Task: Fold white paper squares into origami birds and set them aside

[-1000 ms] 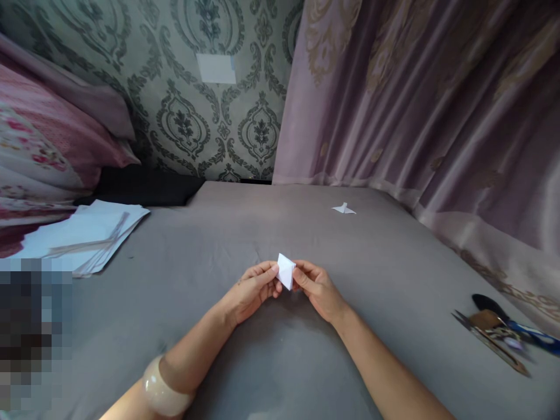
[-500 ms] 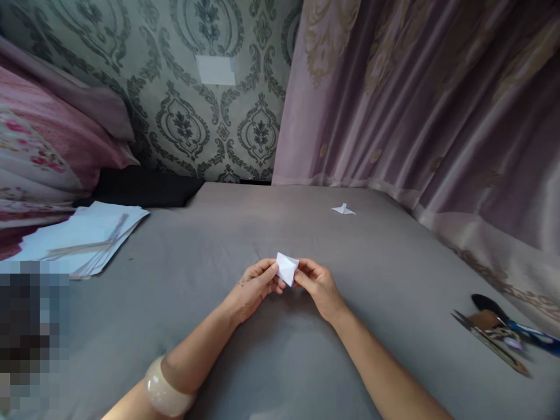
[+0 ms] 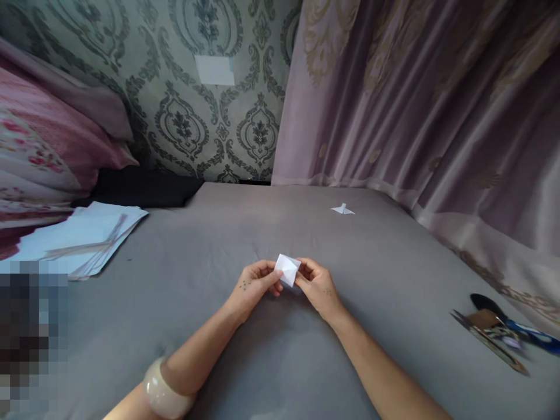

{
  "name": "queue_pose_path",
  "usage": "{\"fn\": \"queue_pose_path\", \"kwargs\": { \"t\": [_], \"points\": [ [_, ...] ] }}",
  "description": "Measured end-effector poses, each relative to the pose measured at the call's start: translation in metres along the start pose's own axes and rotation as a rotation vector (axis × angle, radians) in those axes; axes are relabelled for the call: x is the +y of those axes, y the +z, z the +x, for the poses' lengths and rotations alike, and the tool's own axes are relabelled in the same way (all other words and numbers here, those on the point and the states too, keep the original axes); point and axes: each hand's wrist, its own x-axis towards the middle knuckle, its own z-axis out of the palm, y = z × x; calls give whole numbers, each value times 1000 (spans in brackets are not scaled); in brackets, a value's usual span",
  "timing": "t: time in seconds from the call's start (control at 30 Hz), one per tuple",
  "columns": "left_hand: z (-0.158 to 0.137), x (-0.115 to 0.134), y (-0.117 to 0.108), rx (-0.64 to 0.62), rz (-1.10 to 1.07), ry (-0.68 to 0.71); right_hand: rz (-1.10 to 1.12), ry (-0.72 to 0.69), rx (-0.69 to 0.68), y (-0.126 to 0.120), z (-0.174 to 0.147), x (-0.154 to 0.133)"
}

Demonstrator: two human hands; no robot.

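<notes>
Folded paper [image 3: 289, 269] has spread wider above grey cloth [image 3: 196, 239], patterned wallpaper [image 3: 221, 108] beyond.

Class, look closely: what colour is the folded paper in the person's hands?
The folded paper is white, seen best in the head view.

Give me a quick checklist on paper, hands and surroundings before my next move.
1. Left hand on the folded white paper: ok, thumb on its near face.
2. Right hand on the paper: ok, at its right edge.
3. A hand free: not ok, both hold the paper.
4. Folds on the paper's far side: cannot tell, hidden.
5. Paper stack apart from both hands: ok.
6. Blue-handled tool apart from both hands: ok, lying far right.
</notes>
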Motion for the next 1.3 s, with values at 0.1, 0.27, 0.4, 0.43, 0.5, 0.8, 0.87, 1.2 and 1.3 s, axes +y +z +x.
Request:
{"fn": "queue_pose_path", "kwargs": {
  "t": [0.1,0.27,0.4,0.43,0.5,0.8,0.87,1.2,1.3],
  "points": [
    [1,0,-1,37,-29,-33,13,27,-5,1,0,-3],
    [0,2,0,40,-62,-67,50,-19,73,2,0,-1],
    [-1,3,2,43,-62,-71,-89,-73,146,1,0,1],
    [-1,4,2,47,-57,-70,-126,-95,145,0,0,1],
    [-1,3,2,58,-45,-68,-177,-139,130,-1,0,0],
    [-1,3,3,21,4,-66,-199,-115,40,-1,-2,-9],
    [-2,2,2,-5,15,-58,-212,-105,40,-1,-3,-10],
    [-4,6,4,-28,102,31,-212,-14,28,-1,-3,-9],
    [-5,11,5,2,70,58,-248,-51,49,-3,-3,-8]
  ]
}}
